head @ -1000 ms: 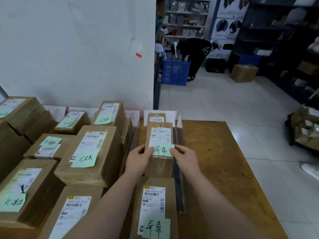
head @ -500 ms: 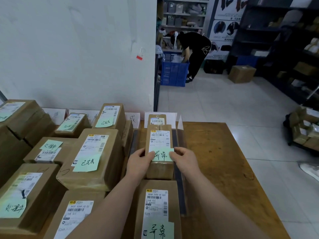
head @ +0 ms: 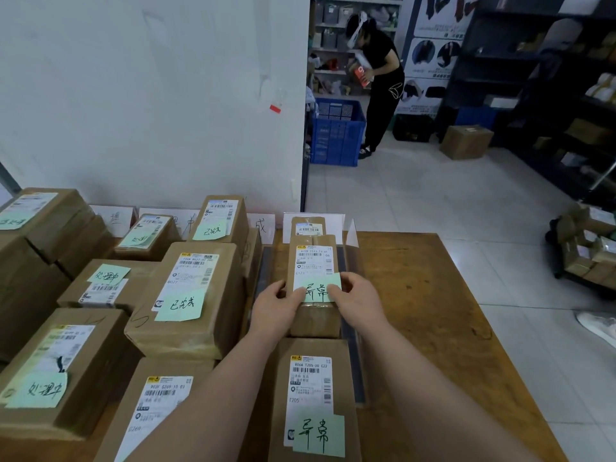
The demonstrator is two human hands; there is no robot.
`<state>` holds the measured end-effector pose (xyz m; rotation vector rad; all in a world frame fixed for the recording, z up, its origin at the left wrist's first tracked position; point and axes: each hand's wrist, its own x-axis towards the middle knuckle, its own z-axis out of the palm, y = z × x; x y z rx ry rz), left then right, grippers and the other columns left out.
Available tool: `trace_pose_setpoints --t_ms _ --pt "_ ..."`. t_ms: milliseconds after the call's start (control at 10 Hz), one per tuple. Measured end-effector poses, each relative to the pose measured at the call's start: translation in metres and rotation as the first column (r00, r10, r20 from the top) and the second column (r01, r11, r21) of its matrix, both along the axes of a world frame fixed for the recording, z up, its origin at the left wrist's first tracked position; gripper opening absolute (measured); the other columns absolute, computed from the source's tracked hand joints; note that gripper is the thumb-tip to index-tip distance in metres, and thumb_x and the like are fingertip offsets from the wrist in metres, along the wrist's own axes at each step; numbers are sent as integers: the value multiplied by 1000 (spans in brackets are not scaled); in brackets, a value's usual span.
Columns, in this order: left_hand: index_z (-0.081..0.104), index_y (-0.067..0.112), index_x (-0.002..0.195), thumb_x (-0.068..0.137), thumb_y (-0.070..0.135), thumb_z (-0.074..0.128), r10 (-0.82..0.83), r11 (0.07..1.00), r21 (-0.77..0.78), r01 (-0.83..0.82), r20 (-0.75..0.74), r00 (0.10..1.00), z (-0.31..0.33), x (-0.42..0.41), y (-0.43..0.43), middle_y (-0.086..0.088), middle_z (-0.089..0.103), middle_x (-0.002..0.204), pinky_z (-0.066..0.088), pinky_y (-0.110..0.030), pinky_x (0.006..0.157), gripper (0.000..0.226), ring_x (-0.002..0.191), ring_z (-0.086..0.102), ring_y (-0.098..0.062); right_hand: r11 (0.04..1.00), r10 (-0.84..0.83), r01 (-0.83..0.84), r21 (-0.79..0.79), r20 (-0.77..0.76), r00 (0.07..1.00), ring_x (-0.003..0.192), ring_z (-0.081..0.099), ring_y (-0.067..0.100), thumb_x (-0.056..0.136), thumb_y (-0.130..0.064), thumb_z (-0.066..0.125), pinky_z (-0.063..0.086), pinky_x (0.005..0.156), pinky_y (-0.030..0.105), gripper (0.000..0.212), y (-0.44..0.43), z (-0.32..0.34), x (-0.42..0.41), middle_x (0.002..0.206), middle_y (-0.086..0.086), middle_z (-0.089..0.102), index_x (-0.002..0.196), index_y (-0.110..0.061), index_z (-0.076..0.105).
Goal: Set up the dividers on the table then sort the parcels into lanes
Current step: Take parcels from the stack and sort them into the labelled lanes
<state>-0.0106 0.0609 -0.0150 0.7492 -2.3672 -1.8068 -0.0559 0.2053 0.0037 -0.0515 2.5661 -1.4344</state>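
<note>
A narrow brown parcel (head: 313, 258) with a white label and a green sticky note stands in the rightmost lane of the wooden table (head: 430, 295). My left hand (head: 275, 306) grips its left side and my right hand (head: 358, 303) grips its right side, thumbs on the green note. Behind it sits a smaller parcel (head: 308, 225); in front lies another labelled parcel (head: 315, 398). Dark upright dividers (head: 353, 345) flank this lane. White lane signs (head: 261, 226) stand against the wall.
Several larger brown parcels (head: 190, 295) with green notes fill the lanes to the left. A person (head: 380, 81) stands by a blue crate (head: 336, 133) in the aisle beyond. A cart of boxes (head: 586, 245) is on the floor at right.
My hands and the narrow parcel stay in about the same place in the lane. The person in the background has straightened up from the blue crate.
</note>
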Motion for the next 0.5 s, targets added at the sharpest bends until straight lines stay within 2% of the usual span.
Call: trace_pose_setpoints --t_ms 100,200,300,400,500 --pt "46 17 143 92 37 66 3 999 -36 -2 13 1000 4 2 0 -2 63 131 48 -14 60 59 83 58 -3 999 27 -25 45 -34 999 99 66 12 93 -27 61 59 65 20 35 -1 7 3 125 1 65 126 -18 53" --pt "40 16 148 92 39 65 3 996 -88 -1 25 1000 10 4 -1 -4 56 140 49 -14 65 66 104 57 -10 998 34 -31 60 -50 998 111 62 17 94 -26 60 52 57 14 44 -1 19 8 134 4 58 135 -14 47" --pt "40 16 149 92 39 64 6 988 -152 -3 22 1000 20 9 -3 -5 50 146 50 -28 91 66 129 51 -20 995 56 -49 83 -90 994 117 59 18 95 -25 59 48 53 13 45 4 30 11 138 4 55 136 -13 46" --pt "40 16 149 92 41 63 -5 968 -251 10 22 1000 30 20 -8 -3 47 149 40 -36 107 66 136 45 -21 991 94 -79 106 -145 985 115 60 16 95 -22 59 44 50 11 41 7 36 15 137 3 55 134 -14 49" --pt "40 19 149 93 42 61 1 930 -368 6 20 1000 46 34 -14 0 47 149 40 -37 107 64 134 47 -21 983 141 -113 145 -204 969 103 63 11 94 -22 60 51 57 15 38 3 42 15 133 1 58 131 -18 52"
